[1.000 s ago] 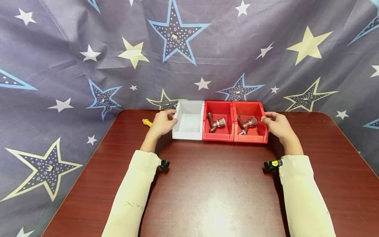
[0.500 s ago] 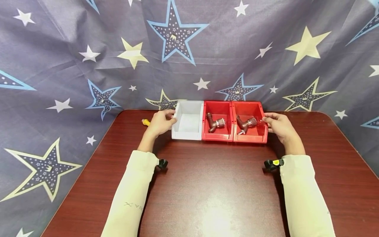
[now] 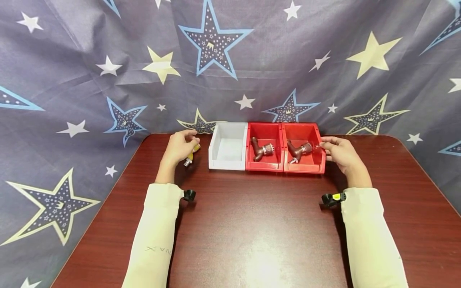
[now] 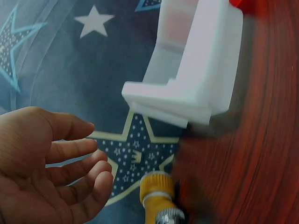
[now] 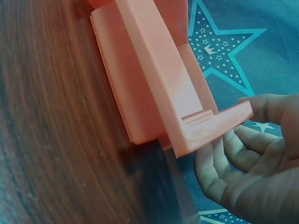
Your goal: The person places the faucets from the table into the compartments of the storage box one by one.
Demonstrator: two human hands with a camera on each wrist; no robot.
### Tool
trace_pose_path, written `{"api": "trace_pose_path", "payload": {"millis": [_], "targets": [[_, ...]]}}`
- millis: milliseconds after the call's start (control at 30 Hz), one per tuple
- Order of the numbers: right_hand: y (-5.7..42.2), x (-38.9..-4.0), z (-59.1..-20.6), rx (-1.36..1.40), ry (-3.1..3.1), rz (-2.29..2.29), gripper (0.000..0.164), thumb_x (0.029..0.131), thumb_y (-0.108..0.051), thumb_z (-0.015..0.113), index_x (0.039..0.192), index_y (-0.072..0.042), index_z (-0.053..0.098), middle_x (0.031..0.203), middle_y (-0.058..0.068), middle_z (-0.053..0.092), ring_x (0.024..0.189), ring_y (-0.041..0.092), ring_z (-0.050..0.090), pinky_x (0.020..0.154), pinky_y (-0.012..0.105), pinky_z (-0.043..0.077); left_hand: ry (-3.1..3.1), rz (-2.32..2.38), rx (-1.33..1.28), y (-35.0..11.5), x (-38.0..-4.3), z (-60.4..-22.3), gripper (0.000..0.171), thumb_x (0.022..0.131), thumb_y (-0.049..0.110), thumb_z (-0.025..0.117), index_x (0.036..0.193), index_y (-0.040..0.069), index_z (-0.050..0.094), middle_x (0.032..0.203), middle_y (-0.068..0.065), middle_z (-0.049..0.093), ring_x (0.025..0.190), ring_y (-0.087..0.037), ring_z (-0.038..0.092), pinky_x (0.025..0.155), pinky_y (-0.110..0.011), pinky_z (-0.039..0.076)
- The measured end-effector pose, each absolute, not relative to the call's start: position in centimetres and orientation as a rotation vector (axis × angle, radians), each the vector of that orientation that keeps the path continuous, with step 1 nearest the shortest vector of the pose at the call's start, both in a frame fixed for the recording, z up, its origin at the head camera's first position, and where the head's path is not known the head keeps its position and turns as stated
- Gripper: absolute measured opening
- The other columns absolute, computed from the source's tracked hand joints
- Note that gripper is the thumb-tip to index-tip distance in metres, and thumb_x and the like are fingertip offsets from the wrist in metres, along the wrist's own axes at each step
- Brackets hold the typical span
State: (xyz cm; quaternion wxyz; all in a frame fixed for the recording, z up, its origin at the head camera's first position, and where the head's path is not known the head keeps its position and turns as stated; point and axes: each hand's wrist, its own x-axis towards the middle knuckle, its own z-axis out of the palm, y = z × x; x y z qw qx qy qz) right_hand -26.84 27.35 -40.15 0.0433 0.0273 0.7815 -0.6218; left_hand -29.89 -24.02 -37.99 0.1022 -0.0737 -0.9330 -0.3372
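My left hand [image 3: 179, 148] is off the bins, fingers loosely bent and holding nothing. Beside and partly under it on the table lies a yellow pipe fitting [image 3: 190, 157] with a ribbed cap and a metal end. In the left wrist view the fitting [image 4: 158, 196] stands apart from the fingertips. Three joined-up bins sit at the back: a white bin [image 3: 227, 165], a middle red bin [image 3: 264, 166] and a right red bin [image 3: 305, 168]. My right hand [image 3: 341, 155] grips the right red bin's outer side wall, thumb at the rim, fingers outside.
A brown fitting [image 3: 258, 150] with a ribbed collar lies in the middle bin, and a similar brown fitting [image 3: 298, 152] with a metal tip in the right one. Behind the brown table [image 3: 259, 216] hangs a star-patterned cloth [image 3: 270, 52].
My left hand has let go of the white bin's side and moved left to the yellow fitting, whose metal end now shows right of the hand. The right hand stays at the red bin.
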Motion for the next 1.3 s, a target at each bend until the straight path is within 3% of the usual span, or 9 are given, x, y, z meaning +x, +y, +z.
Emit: {"api": "trace_pose_path", "payload": {"millis": [133, 333, 533, 733, 967, 1300], "targets": [[27.3, -27.0, -40.2, 0.081, 2.380, -1.907, 0.052, 0.105, -0.018, 0.052, 0.148, 0.010, 0.042, 0.097, -0.011, 0.068, 0.086, 0.005, 0.068, 0.075, 0.021, 0.057, -2.762, -0.928, -0.203, -24.9, -30.1, -38.3, 0.039, 0.097, 0.020, 0.064, 0.131, 0.002, 0.068, 0.110, -0.016, 0.072, 0.062, -0.020, 0.050, 0.073, -0.039, 0.046], [27.4, -27.2, -40.5, 0.079, 2.371, -1.901, 0.053, 0.106, -0.017, 0.052, 0.149, 0.010, 0.041, 0.094, -0.014, 0.068, 0.086, 0.004, 0.068, 0.075, 0.022, 0.057, -2.799, -0.879, -0.188, -25.8, -30.1, -38.5, 0.042, 0.097, 0.022, 0.063, 0.132, -0.001, 0.066, 0.119, -0.022, 0.069, 0.094, -0.034, 0.063, 0.092, -0.049, 0.048], [27.5, -27.3, -40.7, 0.080, 2.375, -1.896, 0.052, 0.106, -0.017, 0.050, 0.149, 0.010, 0.040, 0.094, -0.013, 0.067, 0.085, 0.004, 0.068, 0.075, 0.022, 0.057, -2.854, -0.706, -0.258, -26.2, -30.0, -38.8, 0.044, 0.095, 0.024, 0.066, 0.128, -0.004, 0.065, 0.126, -0.027, 0.062, 0.120, -0.045, 0.054, 0.104, -0.055, 0.040], [27.5, -27.1, -40.5, 0.071, 2.383, -1.893, 0.052, 0.106, -0.018, 0.050, 0.149, 0.010, 0.040, 0.097, -0.012, 0.066, 0.086, 0.005, 0.068, 0.077, 0.023, 0.057, -2.891, -0.577, -0.279, -26.3, -30.0, -39.5, 0.050, 0.090, 0.027, 0.070, 0.132, 0.000, 0.061, 0.133, -0.027, 0.053, 0.121, -0.050, 0.045, 0.101, -0.063, 0.039], [27.4, -26.8, -40.4, 0.070, 2.404, -1.875, 0.053, 0.106, -0.020, 0.050, 0.149, 0.009, 0.041, 0.099, -0.011, 0.065, 0.085, 0.005, 0.067, 0.076, 0.021, 0.057, -2.955, -0.465, -0.283, -26.5, -30.4, -40.8, 0.057, 0.088, 0.036, 0.073, 0.136, 0.010, 0.057, 0.133, -0.022, 0.049, 0.121, -0.044, 0.041, 0.091, -0.063, 0.038], [27.5, -26.9, -40.5, 0.045, 2.407, -1.896, 0.052, 0.106, -0.019, 0.050, 0.148, 0.011, 0.042, 0.097, -0.011, 0.066, 0.086, 0.005, 0.068, 0.074, 0.022, 0.057, -3.069, -0.436, -0.294, -26.4, -30.6, -41.6, 0.062, 0.088, 0.034, 0.075, 0.142, 0.018, 0.051, 0.143, -0.022, 0.044, 0.128, -0.044, 0.037, 0.097, -0.064, 0.034]]}}
